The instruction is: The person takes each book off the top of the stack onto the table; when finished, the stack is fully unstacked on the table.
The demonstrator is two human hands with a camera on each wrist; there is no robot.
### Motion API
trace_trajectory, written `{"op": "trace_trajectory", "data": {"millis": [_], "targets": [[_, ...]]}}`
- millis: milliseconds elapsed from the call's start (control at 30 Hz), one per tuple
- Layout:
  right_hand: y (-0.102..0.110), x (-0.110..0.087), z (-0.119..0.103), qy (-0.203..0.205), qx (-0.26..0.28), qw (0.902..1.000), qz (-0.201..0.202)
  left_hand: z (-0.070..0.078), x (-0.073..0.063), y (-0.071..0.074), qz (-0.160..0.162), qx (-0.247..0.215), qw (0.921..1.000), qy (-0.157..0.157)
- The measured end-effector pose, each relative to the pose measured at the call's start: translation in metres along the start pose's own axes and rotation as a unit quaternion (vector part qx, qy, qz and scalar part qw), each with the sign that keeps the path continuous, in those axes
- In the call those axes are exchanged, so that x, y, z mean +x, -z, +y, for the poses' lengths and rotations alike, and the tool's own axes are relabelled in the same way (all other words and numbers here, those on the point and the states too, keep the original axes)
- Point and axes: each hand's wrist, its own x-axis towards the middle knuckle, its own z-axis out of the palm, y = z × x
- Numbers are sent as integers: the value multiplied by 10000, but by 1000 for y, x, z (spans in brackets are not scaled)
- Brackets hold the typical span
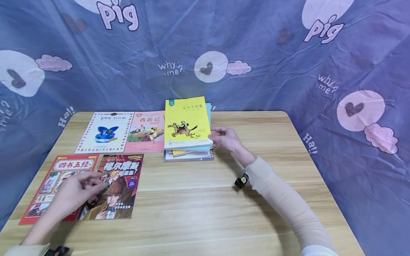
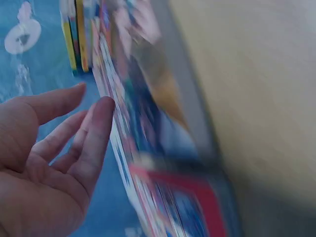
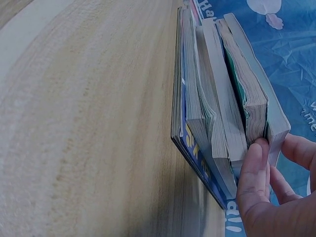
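A stack of books stands at the back middle of the table, topped by a yellow book (image 1: 185, 124) with a horse-and-rider drawing. At the stack's right side my right hand (image 1: 229, 142) pinches the edge of this yellow book; the right wrist view shows the thumb (image 3: 252, 168) and fingers at the upper books' corner. My left hand (image 1: 75, 190) is above a red book (image 1: 72, 163) and a dark detective book (image 1: 116, 192), holding nothing, its fingers loosely bent. In the left wrist view these books are blurred.
Behind the front pair lie a white book (image 1: 105, 131) with a blue picture and a pink book (image 1: 145, 133), whose right side meets the stack. A blue patterned cloth (image 1: 262, 92) hangs behind the wooden table (image 1: 224, 213).
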Motion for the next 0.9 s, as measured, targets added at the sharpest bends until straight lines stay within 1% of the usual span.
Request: {"op": "trace_trajectory", "data": {"millis": [67, 100, 200, 267, 300, 367, 433, 500, 600, 733, 800, 900], "targets": [[0, 0, 0, 15, -6, 10000, -14, 12, 11, -5, -172, -313, 9993, 57], [-1, 0, 0, 8, 1, 10000, -12, 18, 17, -7, -273, -467, 9984, 142], [-2, -1, 1, -9, 47, 10000, -12, 32, 37, -17, -432, -1091, 9928, 239], [-2, -1, 1, -20, 55, 10000, -17, 38, 49, -22, -474, -1417, 9885, 220], [-2, -2, 1, -29, 53, 10000, -18, 41, 55, -25, -509, -1552, 9862, 272], [-2, -2, 0, -20, 31, 10000, -27, 46, 67, -29, -504, -1700, 9839, 238], [-1, -3, 0, -3, 0, 10000, -34, 50, 78, -34, -549, -1928, 9794, 229], [-1, -3, 0, 16, 2, 10000, -38, 55, 88, -40, -576, -2153, 9744, 290], [-1, -3, 0, 31, -3, 10000, -53, 63, 102, -47, -669, -2608, 9622, 408], [-1, -2, 0, 39, 1, 10000, -64, 73, 118, -56, -839, -2984, 9495, 489], [-1, -2, 0, 40, 15, 10000, -63, 77, 125, -60, -919, -3167, 9428, 494], [-1, -2, -1, 53, 24, 10000, -60, 83, 134, -65, -952, -3493, 9305, 554]]}}
